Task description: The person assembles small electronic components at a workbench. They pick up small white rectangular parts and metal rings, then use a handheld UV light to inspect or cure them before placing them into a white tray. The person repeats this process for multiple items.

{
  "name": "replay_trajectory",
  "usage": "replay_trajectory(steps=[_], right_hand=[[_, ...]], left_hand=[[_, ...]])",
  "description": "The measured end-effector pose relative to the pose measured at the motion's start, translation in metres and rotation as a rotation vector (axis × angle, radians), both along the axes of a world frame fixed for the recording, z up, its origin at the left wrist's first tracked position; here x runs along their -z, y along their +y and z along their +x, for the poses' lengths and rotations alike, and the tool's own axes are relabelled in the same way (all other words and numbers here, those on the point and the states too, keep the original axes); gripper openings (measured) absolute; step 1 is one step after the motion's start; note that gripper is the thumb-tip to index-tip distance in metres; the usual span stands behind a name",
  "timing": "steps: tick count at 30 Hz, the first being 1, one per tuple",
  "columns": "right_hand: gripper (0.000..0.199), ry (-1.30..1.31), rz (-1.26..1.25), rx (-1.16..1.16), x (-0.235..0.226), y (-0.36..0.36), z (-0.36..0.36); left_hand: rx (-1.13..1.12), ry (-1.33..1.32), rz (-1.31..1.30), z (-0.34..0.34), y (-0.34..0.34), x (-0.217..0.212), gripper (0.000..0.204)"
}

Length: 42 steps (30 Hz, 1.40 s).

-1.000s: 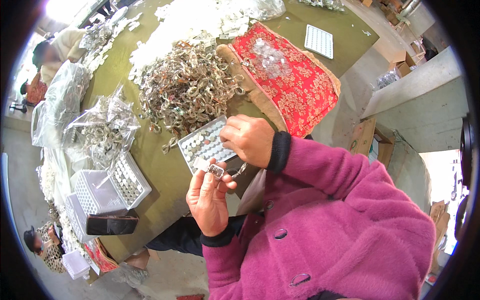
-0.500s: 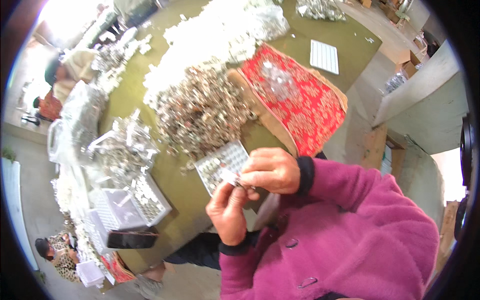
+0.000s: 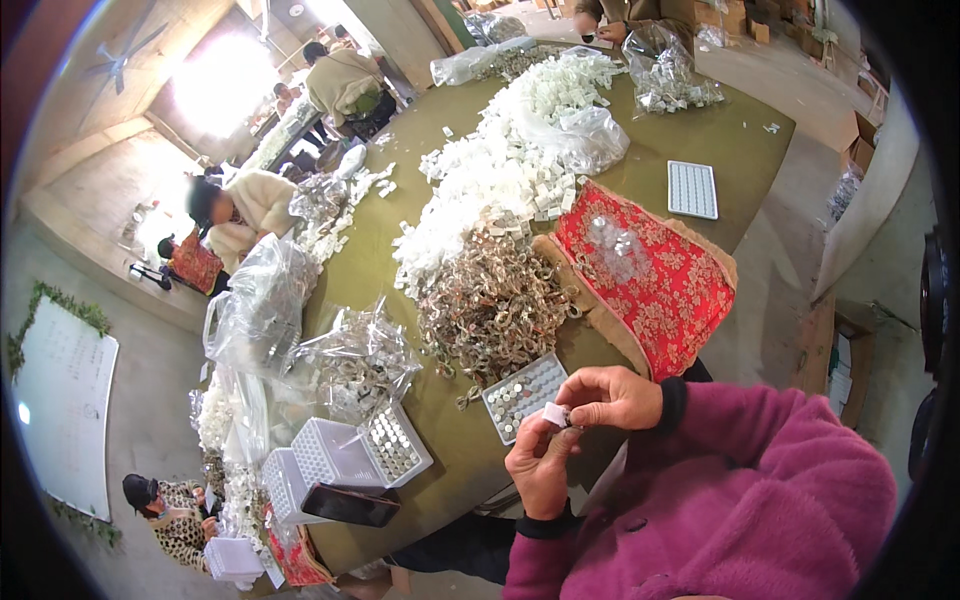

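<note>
Close together over the table's near edge, my left hand (image 3: 540,470) and my right hand (image 3: 615,400) are both closed in a pinch on a small white tag-like piece (image 3: 555,413). Something small and dark sits against it at the fingertips, too small to name. Just beyond my fingers lies a pale grey compartment tray (image 3: 545,380), with round silvery pieces (image 3: 512,408) in its left part. Behind the tray rises a heap of brownish, ring-shaped metal pieces (image 3: 495,295). A larger mound of small white pieces (image 3: 480,190) adjoins it.
To the right lies a red patterned cloth (image 3: 660,290) with a clear plastic bag on it. Another tray (image 3: 692,190) sits farther back. At left are a filled tray (image 3: 395,445), white trays, a dark phone (image 3: 350,505) and plastic bags (image 3: 260,300). Several people work around the tables.
The view has tilted, so everything sits lower and farther right in the picture and more of the room shows. My hands stay pinched together on the white piece.
</note>
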State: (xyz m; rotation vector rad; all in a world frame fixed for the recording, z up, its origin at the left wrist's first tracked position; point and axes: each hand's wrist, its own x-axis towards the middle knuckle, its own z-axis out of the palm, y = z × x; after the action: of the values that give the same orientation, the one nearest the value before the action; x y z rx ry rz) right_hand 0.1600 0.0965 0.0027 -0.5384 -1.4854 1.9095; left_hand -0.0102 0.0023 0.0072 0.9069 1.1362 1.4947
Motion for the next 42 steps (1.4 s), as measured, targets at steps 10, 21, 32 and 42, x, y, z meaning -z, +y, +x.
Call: replay_trajectory(steps=[10, 21, 32, 42], right_hand=[[0.033, -0.09, -0.136, -0.209, -0.01, -0.012, 0.005], [0.037, -0.127, -0.371, -0.125, -0.018, -0.015, 0.005], [0.017, -0.299, -0.056, -0.264, -0.027, -0.007, 0.017], [0.014, -0.178, -0.115, -0.115, -0.017, -0.011, 0.015]], left_hand=[[0.009, -0.419, 0.085, 0.003, -0.008, 0.005, 0.029], [-0.04, 0.175, 0.146, -0.01, -0.016, -0.009, 0.028], [-0.046, 0.598, 0.28, -0.009, -0.019, -0.011, 0.028], [-0.135, 0.687, 0.341, 0.014, -0.004, -0.006, 0.027]])
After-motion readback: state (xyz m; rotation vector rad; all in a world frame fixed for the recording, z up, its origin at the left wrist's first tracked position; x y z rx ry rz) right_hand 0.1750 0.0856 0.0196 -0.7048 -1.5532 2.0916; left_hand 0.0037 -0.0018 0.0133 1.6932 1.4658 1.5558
